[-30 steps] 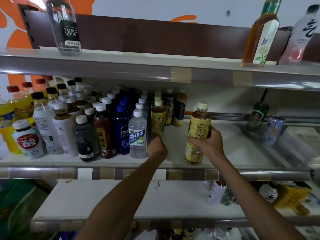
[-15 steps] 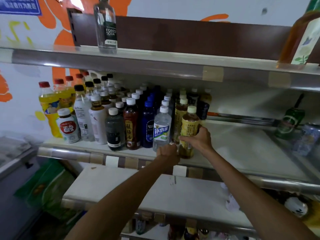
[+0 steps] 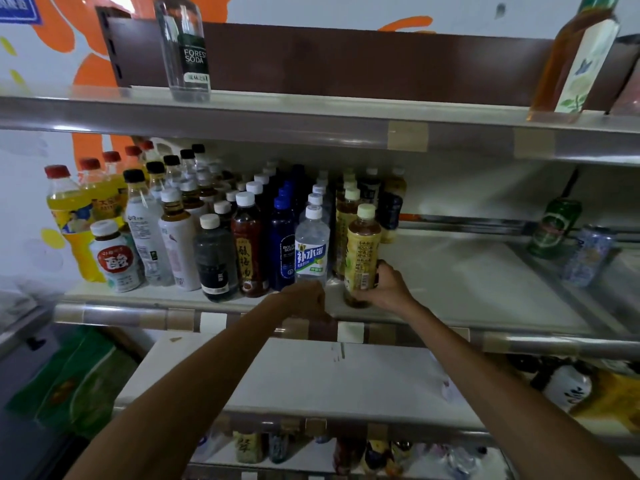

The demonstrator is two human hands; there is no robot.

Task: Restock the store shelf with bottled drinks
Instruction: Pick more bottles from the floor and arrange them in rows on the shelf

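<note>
Shop corner, white wall with orange paint, stepped rack of shelves. At the front of the middle shelf [image 3: 467,271], grasping a tea bottle [image 3: 363,251] low round its body with the right hand [image 3: 388,289]. Left hand [image 3: 304,299] clenched at the shelf lip, just in front of a water bottle [image 3: 311,251], nothing visible inside it. Tea bottle upright, cap up, long axis vertical, label toward the camera. Base at or on the board, hard to tell which. Placed heading the yellow tea row, just right of the water bottle. Judged partway done: left half packed in rows, right half bare but for 2 cans [image 3: 554,226]. Left to fill: that stretch, plus the top shelf [image 3: 311,109] with only 2 bottles showing.
</note>
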